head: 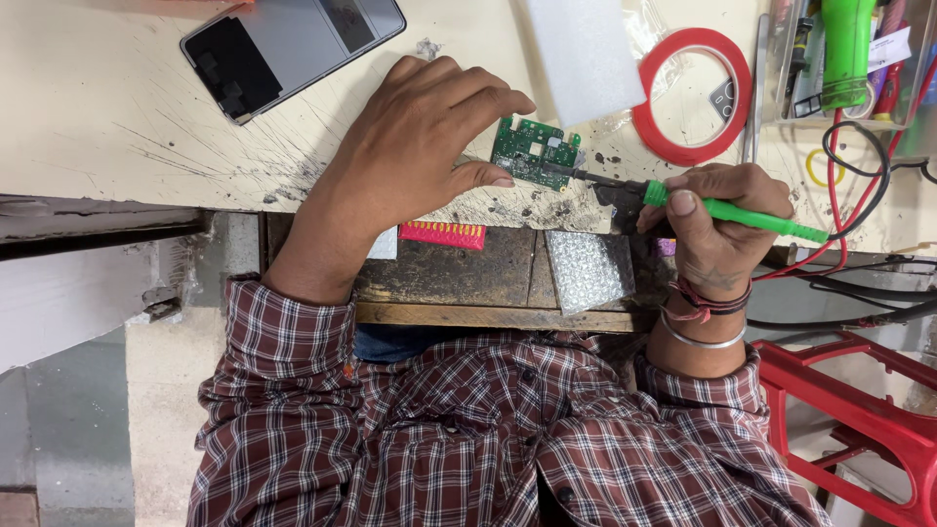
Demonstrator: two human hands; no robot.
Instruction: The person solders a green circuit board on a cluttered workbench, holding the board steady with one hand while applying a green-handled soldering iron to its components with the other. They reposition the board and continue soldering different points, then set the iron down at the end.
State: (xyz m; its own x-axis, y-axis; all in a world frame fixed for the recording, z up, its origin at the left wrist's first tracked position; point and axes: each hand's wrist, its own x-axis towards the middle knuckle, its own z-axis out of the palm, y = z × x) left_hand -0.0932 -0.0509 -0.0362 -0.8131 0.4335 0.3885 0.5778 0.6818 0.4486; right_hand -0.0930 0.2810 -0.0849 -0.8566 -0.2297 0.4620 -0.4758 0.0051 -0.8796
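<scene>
My left hand [410, 146] pinches the green board [532, 152] by its left edge, thumb below, fingers curled over the top, holding it flat on the bench [117, 107]. My right hand [712, 220] is closed around the green iron [752, 217], whose tip touches the board's right edge.

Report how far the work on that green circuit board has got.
Done: the phone lies apart on the bench, back up, and the green circuit board is out on the worktop. In hand: the left hand pins the board by its edges while the right hand holds the green-handled soldering iron, tip at the board's right edge. Left: the board is not yet back in the phone.
</scene>
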